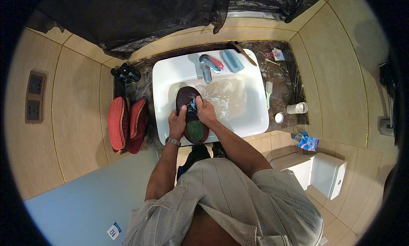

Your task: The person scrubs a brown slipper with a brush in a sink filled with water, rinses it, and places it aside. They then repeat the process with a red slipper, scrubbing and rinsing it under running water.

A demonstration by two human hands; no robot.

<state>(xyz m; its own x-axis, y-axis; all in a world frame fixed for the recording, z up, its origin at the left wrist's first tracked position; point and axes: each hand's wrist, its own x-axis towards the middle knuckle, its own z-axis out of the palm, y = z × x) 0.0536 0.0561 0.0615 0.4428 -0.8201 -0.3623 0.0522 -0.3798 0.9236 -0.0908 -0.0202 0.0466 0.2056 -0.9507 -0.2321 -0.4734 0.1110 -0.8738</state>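
A dark maroon shoe point(184, 95) with a green insole point(195, 131) lies between my hands, toe away from me, over the near-left part of the white washbasin point(261, 96). Its left side is gripped by my left hand point(177, 123), thumb on top near the laces. My right hand point(206, 111) holds the opposite side, its thumb at the shoe's tongue area. Something pale and bluish shows there, wet-looking; I cannot tell if it is foam or cloth. Cloudy water with suds point(225, 97) fills the basin beside the shoe.
Behind the basin are a faucet point(207, 74), a light-blue tray-like object point(233, 61) and a wooden-handled brush point(246, 54). Red tan-edged items point(116, 124) stand left. A green-handled brush point(268, 94), white lid point(279, 118) and clear jar point(297, 108) are right.
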